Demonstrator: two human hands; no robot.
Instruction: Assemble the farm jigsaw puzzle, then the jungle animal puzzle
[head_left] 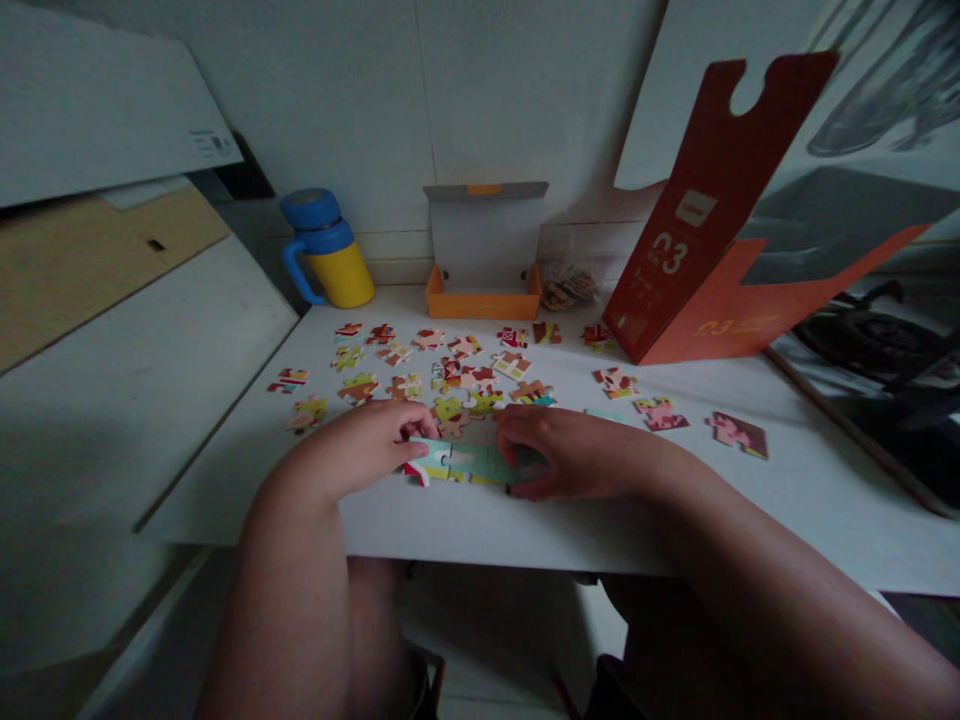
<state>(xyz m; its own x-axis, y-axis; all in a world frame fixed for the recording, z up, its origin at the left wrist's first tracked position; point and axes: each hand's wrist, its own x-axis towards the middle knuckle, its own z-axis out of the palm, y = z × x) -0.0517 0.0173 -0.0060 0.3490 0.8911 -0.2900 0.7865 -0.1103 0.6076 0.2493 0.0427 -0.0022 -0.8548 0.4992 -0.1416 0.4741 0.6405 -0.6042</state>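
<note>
A short strip of joined jigsaw puzzle pieces (471, 460), pale green with some yellow, lies near the table's front edge. At its left end my left hand (401, 432) is closed on a puzzle piece (426, 452), thumb in front and fingers behind; a bit of red shows at that corner. My right hand (544, 447) curls over the strip's right end, thumb and fingers gripping a piece there that is mostly hidden. Behind the hands, several loose pieces are scattered, among them a yellow-green one (448, 410). A pale green piece (606, 416) lies partly behind my right wrist.
An open orange box (484, 304) stands at the back by the wall. Beside it sits a clear bag of pieces (568, 285). A blue and yellow mug (341, 265) is at back left. A tall red-orange box (686, 290) stands on the right, near a stove (870, 340).
</note>
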